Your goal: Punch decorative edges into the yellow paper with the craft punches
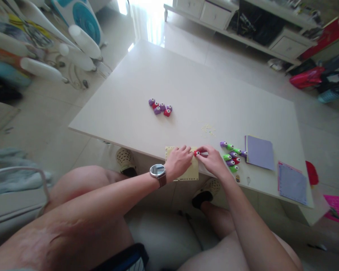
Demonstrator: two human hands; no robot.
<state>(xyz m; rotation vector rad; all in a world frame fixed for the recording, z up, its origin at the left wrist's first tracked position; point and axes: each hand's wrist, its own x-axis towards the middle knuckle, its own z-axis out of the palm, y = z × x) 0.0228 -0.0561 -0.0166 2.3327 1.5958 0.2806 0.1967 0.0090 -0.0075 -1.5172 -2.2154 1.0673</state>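
Red punch (197,153) half-hidden by hands (211,161)

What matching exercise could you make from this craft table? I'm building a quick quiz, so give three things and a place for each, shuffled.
Things:
1. red punch
2. yellow paper sheet
3. purple paper stack

Places:
A. flat on the table, right of the green and purple punches
B. under the left hand, overhanging the near edge
C. pinched in the right hand

Pairs: 1-C, 2-B, 3-A
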